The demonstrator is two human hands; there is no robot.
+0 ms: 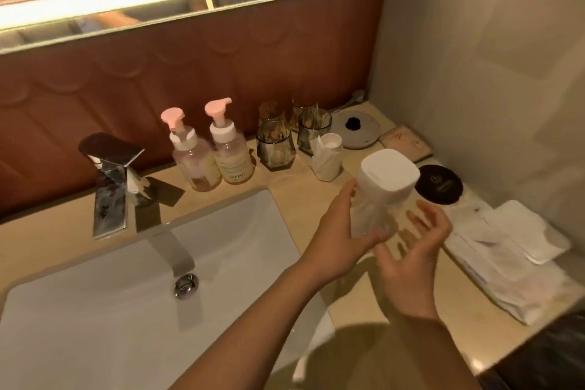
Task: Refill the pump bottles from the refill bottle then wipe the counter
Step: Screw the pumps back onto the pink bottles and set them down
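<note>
We see refill bottle [387, 174], square white cap, clear body, over right side of desk [285, 188]: left hand [338, 237] fingers wrapped round it, right hand [408, 269] fingers spread. Pink-pump bottles [232, 155], glass tumblers [273, 144] at back edge.

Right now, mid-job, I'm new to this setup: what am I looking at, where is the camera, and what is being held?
There is no machine here. A person works with bare hands, and the one picture comes from a camera on their head, looking down at a bathroom counter. The left hand grips the white-capped refill bottle above the counter. The right hand is open beside it, and I cannot tell whether it touches. By the wall stand the left pump bottle and the right pump bottle, upright, with pink pumps on. To their right are glass tumblers, a wrapped cup, a black disc and folded white cloths. The sink and tap are on the left.
</note>
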